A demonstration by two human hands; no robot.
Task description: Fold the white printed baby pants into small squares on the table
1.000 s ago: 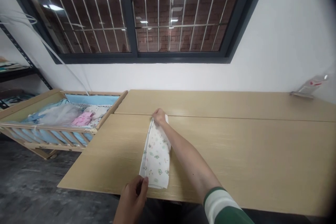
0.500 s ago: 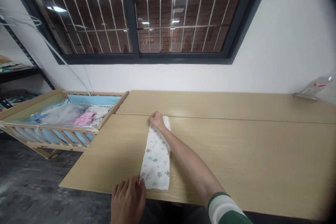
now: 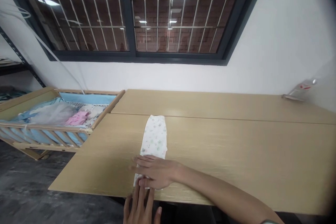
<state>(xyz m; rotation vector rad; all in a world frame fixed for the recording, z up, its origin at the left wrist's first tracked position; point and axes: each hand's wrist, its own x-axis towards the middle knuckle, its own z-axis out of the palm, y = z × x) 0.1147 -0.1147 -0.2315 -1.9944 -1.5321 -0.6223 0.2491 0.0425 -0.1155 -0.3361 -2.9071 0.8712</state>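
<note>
A narrow folded white cloth (image 3: 154, 134) with small green and grey prints lies lengthwise on the wooden table (image 3: 223, 154), its near end by the front edge. Across its lower part lies my right hand (image 3: 154, 171), palm down, fingers stretched to the left and slightly blurred. My left hand (image 3: 140, 203) is at the front edge with its fingers spread, the tips touching the cloth's near end beside the right thumb. Both hands hide much of the near end.
Left of the table stands a wooden crib (image 3: 90, 129) with blue lining, holding a pink cloth (image 3: 77, 118) and other fabrics. A clear plastic packet (image 3: 299, 91) rests at the back right. Behind is a barred window (image 3: 136, 56) in a white wall.
My right hand has let go of the cloth's far end and come down flat over its lower part. My left hand has moved right, its fingers now spread.
</note>
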